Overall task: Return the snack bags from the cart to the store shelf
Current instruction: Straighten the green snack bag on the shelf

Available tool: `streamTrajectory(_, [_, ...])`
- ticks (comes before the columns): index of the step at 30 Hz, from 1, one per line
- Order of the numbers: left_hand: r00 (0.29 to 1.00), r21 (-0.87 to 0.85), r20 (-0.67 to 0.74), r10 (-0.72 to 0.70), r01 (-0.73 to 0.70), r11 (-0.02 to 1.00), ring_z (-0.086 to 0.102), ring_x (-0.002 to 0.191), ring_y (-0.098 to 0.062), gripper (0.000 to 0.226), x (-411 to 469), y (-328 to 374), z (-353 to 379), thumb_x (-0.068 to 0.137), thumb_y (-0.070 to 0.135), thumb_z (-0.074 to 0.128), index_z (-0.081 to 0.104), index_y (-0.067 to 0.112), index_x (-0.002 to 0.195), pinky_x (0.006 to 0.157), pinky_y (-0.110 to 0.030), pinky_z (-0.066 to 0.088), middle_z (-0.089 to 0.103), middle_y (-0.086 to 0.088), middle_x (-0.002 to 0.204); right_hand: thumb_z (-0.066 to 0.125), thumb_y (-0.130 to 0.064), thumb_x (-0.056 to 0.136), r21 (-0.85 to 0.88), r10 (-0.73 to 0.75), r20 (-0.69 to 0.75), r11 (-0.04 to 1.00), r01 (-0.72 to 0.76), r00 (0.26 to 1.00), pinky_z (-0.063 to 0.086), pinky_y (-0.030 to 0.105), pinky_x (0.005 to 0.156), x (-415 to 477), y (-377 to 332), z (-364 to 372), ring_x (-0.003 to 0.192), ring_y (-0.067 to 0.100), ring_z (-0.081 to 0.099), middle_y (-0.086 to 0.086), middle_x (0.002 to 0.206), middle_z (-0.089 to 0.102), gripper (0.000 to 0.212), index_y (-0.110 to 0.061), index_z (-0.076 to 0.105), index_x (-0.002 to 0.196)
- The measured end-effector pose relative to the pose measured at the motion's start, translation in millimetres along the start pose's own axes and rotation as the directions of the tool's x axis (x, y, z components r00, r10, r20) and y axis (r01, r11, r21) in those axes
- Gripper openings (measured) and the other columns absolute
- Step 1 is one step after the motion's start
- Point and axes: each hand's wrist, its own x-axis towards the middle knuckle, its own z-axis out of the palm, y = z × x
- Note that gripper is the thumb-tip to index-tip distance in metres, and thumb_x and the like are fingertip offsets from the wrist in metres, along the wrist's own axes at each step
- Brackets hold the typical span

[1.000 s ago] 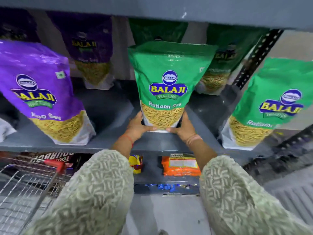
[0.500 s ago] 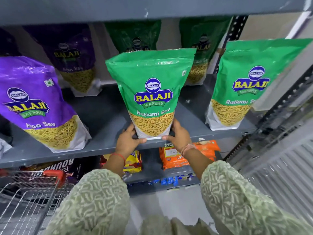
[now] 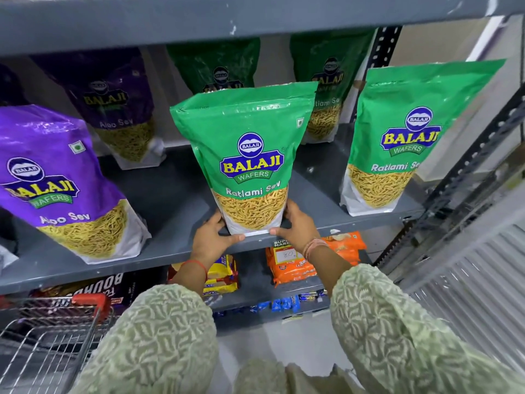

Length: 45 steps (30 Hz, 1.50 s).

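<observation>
A green Ratlami Sev snack bag (image 3: 250, 155) stands upright at the front edge of the grey store shelf (image 3: 176, 200). My left hand (image 3: 214, 237) grips its lower left corner and my right hand (image 3: 297, 226) grips its lower right corner, thumbs across the white base. A second green bag (image 3: 397, 143) stands to the right, and a purple Aloo Sev bag (image 3: 59, 183) leans at the left. More green and purple bags stand behind in shadow. The wire cart (image 3: 48, 331) with a red handle sits at the lower left.
The shelf above (image 3: 255, 15) overhangs the bags. Below are yellow packets (image 3: 224, 277), orange packets (image 3: 301, 260) and blue packets (image 3: 284, 304). A perforated metal upright (image 3: 466, 177) and a ribbed panel (image 3: 483, 280) stand at the right.
The view has shifted so the shelf and bags sit lower and further left. The held green bag now rests closer to the shelf's front edge, both hands still on its base.
</observation>
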Motion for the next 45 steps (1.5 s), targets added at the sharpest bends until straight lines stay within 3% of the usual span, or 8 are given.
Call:
streamTrajectory(6, [0.975, -0.214, -0.22, -0.042, -0.006, 0.977, 0.049, 0.124, -0.02, 0.078, -32, 6, 15, 0.068, 0.021, 0.078, 0.037, 0.015, 0.134, 0.106, -0.045, 0.041, 0.055, -0.008, 0.133, 0.081, -0.021, 0.064, 0.031, -0.073, -0.243, 0.996, 0.083, 0.967, 0.029, 0.031, 0.111, -31, 22, -10, 0.133, 0.014, 0.032, 0.002, 0.143, 0.038, 0.086, -0.019, 0.032, 0.135])
streamTrajectory(9, [0.813, 0.126, -0.564, 0.147, -0.091, 0.988, 0.056, 0.098, -0.034, 0.056, -75, 18, 67, 0.068, 0.046, 0.064, 0.055, 0.007, 0.107, 0.088, -0.041, 0.042, 0.063, -0.018, 0.1, 0.081, -0.037, 0.058, -0.041, -0.12, -0.567, 0.992, 0.118, 0.815, 0.034, 0.034, 0.104, -55, 53, -45, 0.124, 0.026, 0.041, 0.016, 0.131, 0.046, 0.08, -0.014, 0.044, 0.125])
streamTrajectory(12, [0.877, 0.239, -0.349, 0.331, -0.258, 0.936, 0.053, 0.094, -0.031, 0.051, -81, 47, 125, 0.068, 0.05, 0.06, 0.059, 0.009, 0.098, 0.083, -0.026, 0.032, 0.06, -0.016, 0.096, 0.082, -0.04, 0.051, -0.028, -0.081, -0.785, 0.995, 0.096, 0.614, 0.034, 0.032, 0.104, -51, 77, -102, 0.116, 0.029, 0.042, 0.024, 0.123, 0.043, 0.091, -0.005, 0.042, 0.125])
streamTrajectory(20, [0.973, 0.03, 0.207, 0.104, -0.113, 0.993, 0.042, 0.127, -0.017, 0.091, 29, 124, 211, 0.064, 0.027, 0.08, 0.029, 0.011, 0.137, 0.096, -0.024, 0.036, 0.045, 0.0, 0.138, 0.085, -0.008, 0.055, 0.148, 0.03, -0.308, 0.989, 0.017, 0.951, 0.043, 0.032, 0.097, 5, 97, -204, 0.125, 0.025, 0.043, -0.001, 0.126, 0.047, 0.097, -0.015, 0.028, 0.134])
streamTrajectory(28, [0.992, -0.023, 0.104, 0.073, -0.071, 0.997, 0.055, 0.113, -0.029, 0.075, 42, 106, 231, 0.06, 0.036, 0.081, 0.046, 0.015, 0.122, 0.095, -0.047, 0.047, 0.06, -0.01, 0.126, 0.078, -0.008, 0.067, 0.111, 0.001, -0.296, 0.993, 0.034, 0.955, 0.039, 0.019, 0.088, 4, 108, -199, 0.114, 0.013, 0.044, 0.007, 0.128, 0.051, 0.079, -0.013, 0.033, 0.132])
streamTrajectory(38, [0.973, -0.047, 0.146, 0.177, -0.172, 0.984, 0.051, 0.122, -0.021, 0.077, 27, 99, 207, 0.069, 0.033, 0.075, 0.037, 0.019, 0.135, 0.097, -0.027, 0.042, 0.056, -0.008, 0.133, 0.083, -0.008, 0.059, 0.126, 0.03, -0.446, 0.992, 0.03, 0.894, 0.024, 0.042, 0.114, -14, 98, -176, 0.139, 0.02, 0.022, 0.012, 0.153, 0.02, 0.111, -0.011, 0.01, 0.143])
streamTrajectory(42, [0.961, -0.059, -0.155, 0.227, -0.239, 0.969, 0.066, 0.094, -0.018, 0.039, -35, 59, 161, 0.075, 0.042, 0.065, 0.062, 0.017, 0.105, 0.085, -0.029, 0.051, 0.072, -0.006, 0.098, 0.069, -0.046, 0.069, -0.204, -0.211, -0.658, 0.974, 0.099, 0.723, 0.02, 0.037, 0.111, -59, 82, -95, 0.134, 0.028, 0.025, 0.031, 0.142, 0.032, 0.09, 0.004, 0.031, 0.134])
streamTrajectory(45, [0.899, 0.008, -0.346, 0.268, -0.283, 0.959, 0.061, 0.078, -0.01, 0.034, -70, 19, 102, 0.077, 0.048, 0.055, 0.064, 0.02, 0.094, 0.076, -0.031, 0.05, 0.069, 0.003, 0.084, 0.048, -0.059, 0.08, -0.255, -0.293, -0.539, 0.95, 0.178, 0.79, 0.025, 0.039, 0.103, -78, 53, -7, 0.123, 0.028, 0.033, 0.033, 0.126, 0.048, 0.074, 0.003, 0.044, 0.121])
